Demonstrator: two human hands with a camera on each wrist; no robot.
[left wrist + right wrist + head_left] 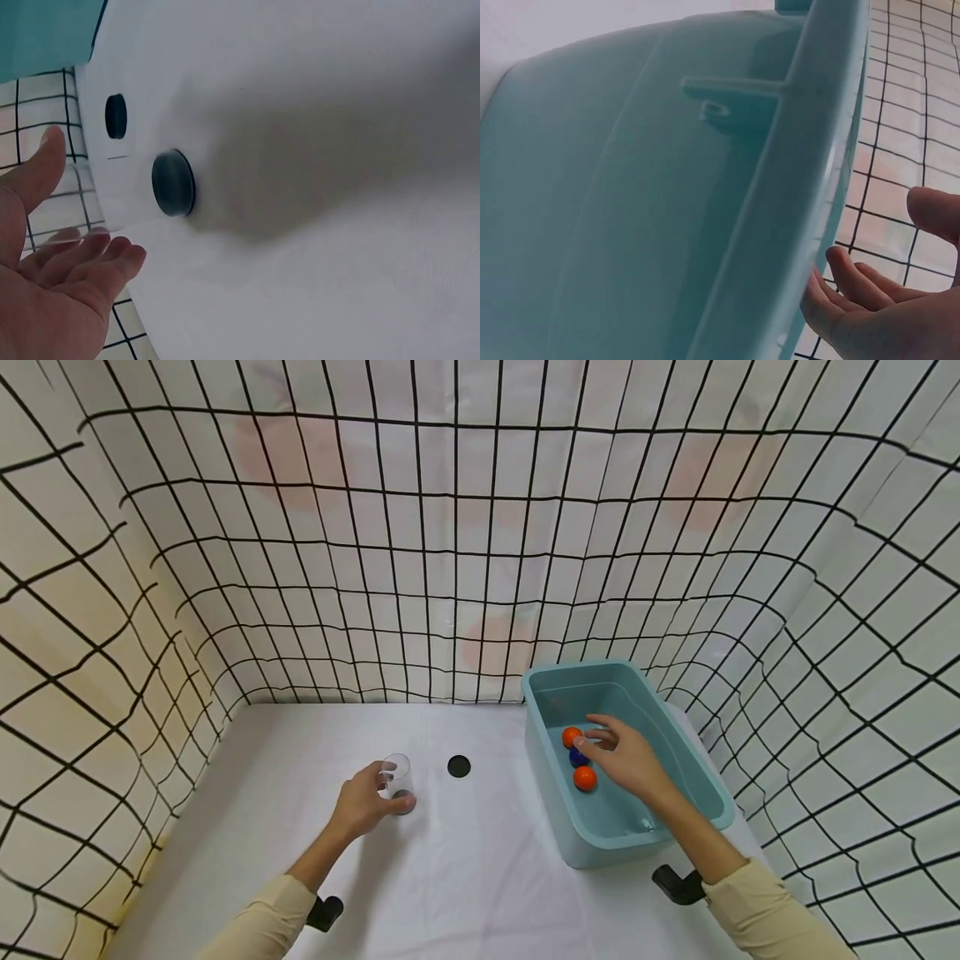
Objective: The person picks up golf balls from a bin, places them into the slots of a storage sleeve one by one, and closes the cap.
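My left hand [362, 804] is at a clear plastic cup [400, 770], its thumb across the near side and fingers around the far side. The cup stands upright, with a dark round disc [173, 183] at its bottom. My right hand [625, 762] reaches over the teal bin [543, 777], thumb and fingers apart and nothing between them. Beneath its fingertips lie an orange ball [572, 737] and a dark blue ball [577, 757], with a second orange ball [585, 778] nearer me. In the right wrist view, the bin's rim partly hides the fingers.
A black disc [459, 766] lies on the white-covered table [480, 860] between the cup and the bin. Black wire grid [450, 568] encloses the back and both sides. Dark devices [678, 885] sit at both wrists.
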